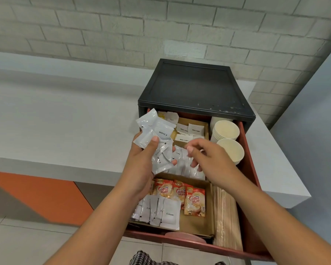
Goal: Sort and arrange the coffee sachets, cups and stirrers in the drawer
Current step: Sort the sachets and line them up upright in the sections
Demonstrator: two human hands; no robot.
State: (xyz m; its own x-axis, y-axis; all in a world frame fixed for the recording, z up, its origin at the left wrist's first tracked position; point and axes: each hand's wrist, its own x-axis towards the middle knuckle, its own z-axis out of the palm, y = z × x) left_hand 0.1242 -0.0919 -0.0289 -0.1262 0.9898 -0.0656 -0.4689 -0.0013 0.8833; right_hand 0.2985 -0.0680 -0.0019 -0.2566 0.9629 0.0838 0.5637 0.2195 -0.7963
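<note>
The red drawer [249,169] stands pulled out of a black cabinet [193,87]. My left hand [141,161] grips a fanned bunch of white cream sachets [157,134] above the drawer's left side. My right hand [208,155] hovers over the middle compartment with curled fingers reaching down among white sachets [182,165]; whether it holds one I cannot tell. White sugar sachets [189,130] lie at the back. Orange Coffee mate sachets [180,194] and more cream sachets [161,211] fill the front cardboard tray. Paper cups [227,134] stand at the right, wrapped stirrers [225,213] along the front right.
The cabinet sits on a white counter [65,121] against a grey brick wall [161,25]. An orange panel [36,192] lies below the counter on the left. A tiled floor [27,241] shows beneath.
</note>
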